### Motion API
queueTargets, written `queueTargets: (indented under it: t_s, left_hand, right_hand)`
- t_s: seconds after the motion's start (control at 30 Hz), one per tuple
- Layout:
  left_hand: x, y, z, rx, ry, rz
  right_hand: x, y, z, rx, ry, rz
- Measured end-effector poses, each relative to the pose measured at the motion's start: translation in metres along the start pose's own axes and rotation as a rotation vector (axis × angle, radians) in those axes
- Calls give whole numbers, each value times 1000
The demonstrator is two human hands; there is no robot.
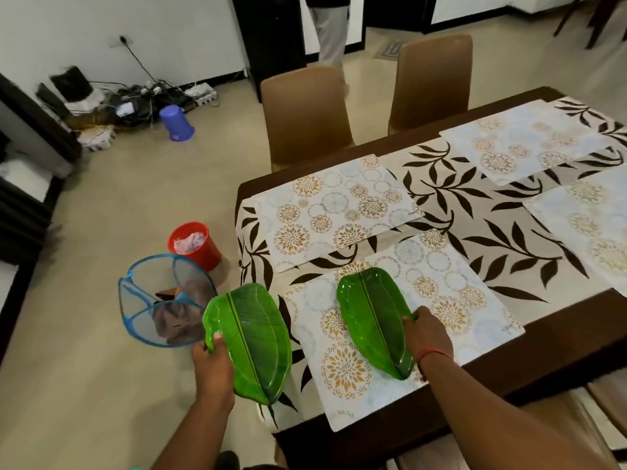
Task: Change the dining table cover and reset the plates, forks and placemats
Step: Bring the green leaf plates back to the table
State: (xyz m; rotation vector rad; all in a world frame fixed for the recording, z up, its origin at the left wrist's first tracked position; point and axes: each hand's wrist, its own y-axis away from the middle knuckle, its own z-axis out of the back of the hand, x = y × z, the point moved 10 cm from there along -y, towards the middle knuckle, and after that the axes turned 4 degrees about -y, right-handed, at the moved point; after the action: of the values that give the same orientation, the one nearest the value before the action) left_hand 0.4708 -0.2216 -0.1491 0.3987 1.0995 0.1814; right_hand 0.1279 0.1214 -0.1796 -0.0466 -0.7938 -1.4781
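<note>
Dining rm w/ cream floor; dark wood dining table point(559, 337) already wears its leaf-print table cover point(475, 212), so the cover swap looks done. Four floral placemats are down: near placemat point(451, 293), far-left placemat point(325, 205), two more toward the right, far-right placemat point(519, 137) and right-edge placemat point(590, 218). Two tan chairs point(305, 113) on the far side. On the floor by the table end: red bucket point(195, 244) w/ crumpled paper, blue mesh hamper point(163, 300) holding brownish cloth.

Step in hand, by my read: setting plates. Right hand point(425, 332) has fingers curled over the right rim of a green leaf-shaped plate point(369, 320), which lies on the near placemat, angled across it. Can't tell if the plate is fully resting or just touching down. Left hand point(212, 362) grips the left rim of a second leaf plate point(252, 340), held off the table's end, overlapping the edge of the cover. Might be a stack, can't tell.

Next probably: let go w/ the right, square that plate on its mat, then carry the left-hand plate to the far-left placemat. Needs a reach across or a step round the corner. No forks visible yet.
</note>
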Motion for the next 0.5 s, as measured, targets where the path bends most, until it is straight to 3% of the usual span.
queueTargets:
  t_s: [0.1, 0.17, 0.23, 0.3, 0.37, 0.5]
  left_hand:
    - [10, 3, -5, 28, 18, 6]
    - [18, -2, -11, 35, 3, 20]
    - [5, 3, -16, 34, -5, 31]
    - [-8, 3, -23, 37, -23, 38]
    - [-19, -2, -36, 62, -46, 29]
    - [-35, -25, -67, 168, -87, 8]
  right_hand:
    - [17, 3, 14, -112, 133, 100]
    - [50, 15, 14, -128, 84, 251]
    - [89, 34, -8, 16, -88, 372]
    - [122, 58, -48, 268, -191, 392]
    - [145, 78, -82, 417, -224, 373]
    - [183, 86, -108, 362, -184, 392]
